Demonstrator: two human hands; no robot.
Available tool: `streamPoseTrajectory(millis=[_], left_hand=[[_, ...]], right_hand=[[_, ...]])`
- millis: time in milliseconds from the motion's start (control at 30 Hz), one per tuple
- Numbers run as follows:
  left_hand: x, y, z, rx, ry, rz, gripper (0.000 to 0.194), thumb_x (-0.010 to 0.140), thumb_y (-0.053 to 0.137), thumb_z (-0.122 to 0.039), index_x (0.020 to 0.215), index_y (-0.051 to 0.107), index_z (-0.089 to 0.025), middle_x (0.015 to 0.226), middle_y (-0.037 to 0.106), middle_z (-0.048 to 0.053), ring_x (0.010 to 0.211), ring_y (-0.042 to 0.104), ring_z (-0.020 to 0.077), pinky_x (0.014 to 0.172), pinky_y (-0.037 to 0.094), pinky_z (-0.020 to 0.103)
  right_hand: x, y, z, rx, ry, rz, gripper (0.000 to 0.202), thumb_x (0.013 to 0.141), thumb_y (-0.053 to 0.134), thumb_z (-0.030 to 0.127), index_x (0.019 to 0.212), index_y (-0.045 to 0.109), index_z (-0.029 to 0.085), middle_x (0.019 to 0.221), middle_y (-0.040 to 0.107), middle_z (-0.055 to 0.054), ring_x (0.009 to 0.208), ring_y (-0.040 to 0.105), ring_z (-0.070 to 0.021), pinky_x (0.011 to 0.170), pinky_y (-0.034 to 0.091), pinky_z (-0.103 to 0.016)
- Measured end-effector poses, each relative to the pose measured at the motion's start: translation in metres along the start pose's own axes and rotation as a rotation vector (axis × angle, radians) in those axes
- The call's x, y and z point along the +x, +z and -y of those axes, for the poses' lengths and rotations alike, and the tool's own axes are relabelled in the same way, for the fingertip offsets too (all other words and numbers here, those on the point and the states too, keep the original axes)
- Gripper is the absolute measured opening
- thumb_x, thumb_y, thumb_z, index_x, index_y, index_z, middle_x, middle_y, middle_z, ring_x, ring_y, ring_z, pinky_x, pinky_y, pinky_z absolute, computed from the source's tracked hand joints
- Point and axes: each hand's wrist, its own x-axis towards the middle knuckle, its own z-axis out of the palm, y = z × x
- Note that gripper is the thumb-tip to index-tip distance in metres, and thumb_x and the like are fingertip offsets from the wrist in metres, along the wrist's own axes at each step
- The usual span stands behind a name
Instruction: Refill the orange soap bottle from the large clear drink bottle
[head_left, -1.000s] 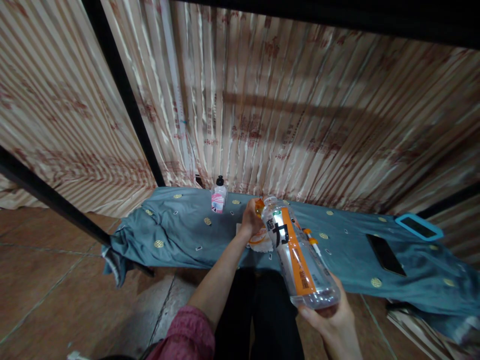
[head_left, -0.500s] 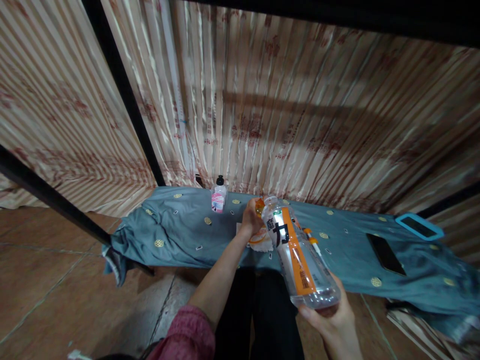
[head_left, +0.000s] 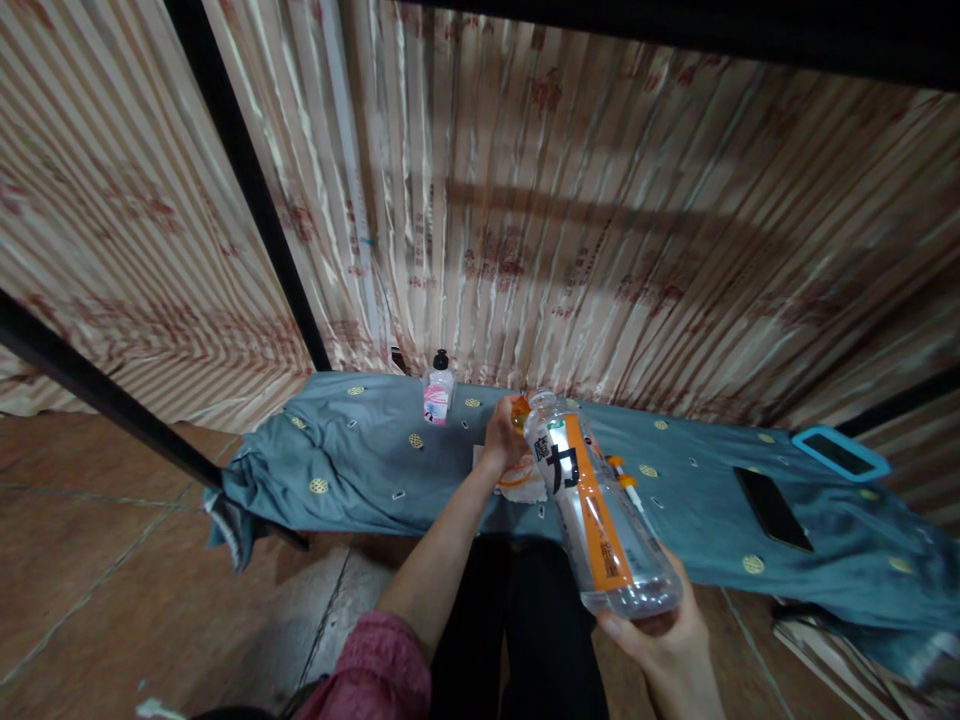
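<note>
My right hand (head_left: pixel 664 630) grips a large clear plastic bottle (head_left: pixel 589 510) with an orange label around its base. The bottle lies tilted, its uncapped mouth pointing away from me and a little to the left. Close beside that mouth, my left hand (head_left: pixel 504 435) is closed on a small see-through orange container (head_left: pixel 520 412); fingers cover most of it. Below the left hand lies a white and orange piece (head_left: pixel 523 483), partly hidden by the hand and the bottle. Just right of the bottle an orange and white slim item (head_left: pixel 624 478) shows in part.
A bottle with a black cap and pink label (head_left: pixel 436 390) stands at the back left of the cloth-covered bench (head_left: pixel 367 450). Toward the right lie a dark phone (head_left: pixel 772 508) and a blue-framed device (head_left: pixel 840 453). Striped curtains (head_left: pixel 510 200) and black poles (head_left: pixel 247 180) surround the bench.
</note>
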Motion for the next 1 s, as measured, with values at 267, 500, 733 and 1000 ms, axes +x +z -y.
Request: streamPoseTrajectory(millis=[267, 500, 733, 1000], left_hand=[[-0.0005, -0.0007, -0.0015, -0.014, -0.014, 0.002, 0.039, 0.073, 0.076, -0.025, 0.108, 0.061, -0.021, 0.108, 0.072, 0.008, 0.100, 0.067, 0.0237, 0.091, 0.053, 0.038], [-0.0008, -0.0008, -0.0012, -0.015, -0.032, 0.007, 0.041, 0.071, 0.078, -0.025, 0.109, 0.062, -0.020, 0.105, 0.072, 0.006, 0.099, 0.067, 0.0231, 0.089, 0.053, 0.036], [-0.0016, -0.0009, -0.0035, -0.037, -0.041, -0.006, 0.043, 0.069, 0.078, -0.024, 0.108, 0.061, -0.021, 0.104, 0.071, 0.006, 0.101, 0.067, 0.0234, 0.091, 0.053, 0.037], [-0.0007, -0.0004, -0.0049, -0.029, -0.022, -0.012, 0.041, 0.068, 0.078, -0.025, 0.105, 0.061, -0.019, 0.102, 0.071, 0.007, 0.097, 0.067, 0.0232, 0.090, 0.054, 0.038]], right_hand=[[0.0014, -0.0021, -0.0024, -0.037, -0.009, 0.003, 0.094, 0.039, 0.093, 0.033, 0.124, 0.054, 0.025, 0.114, 0.068, -0.002, 0.100, 0.065, -0.0207, 0.085, 0.053, -0.026], [0.0017, -0.0046, -0.0053, -0.026, 0.002, 0.008, 0.095, 0.038, 0.095, 0.033, 0.124, 0.053, 0.027, 0.113, 0.067, 0.000, 0.098, 0.066, -0.0169, 0.085, 0.052, -0.022], [0.0044, -0.0058, -0.0061, -0.047, -0.015, 0.019, 0.096, 0.037, 0.095, 0.034, 0.123, 0.054, 0.024, 0.117, 0.067, -0.004, 0.102, 0.066, -0.0203, 0.086, 0.054, -0.026], [-0.0017, -0.0003, 0.0018, -0.041, 0.009, 0.000, 0.093, 0.038, 0.093, 0.031, 0.121, 0.054, 0.025, 0.115, 0.066, -0.004, 0.100, 0.065, -0.0218, 0.084, 0.055, -0.028]])
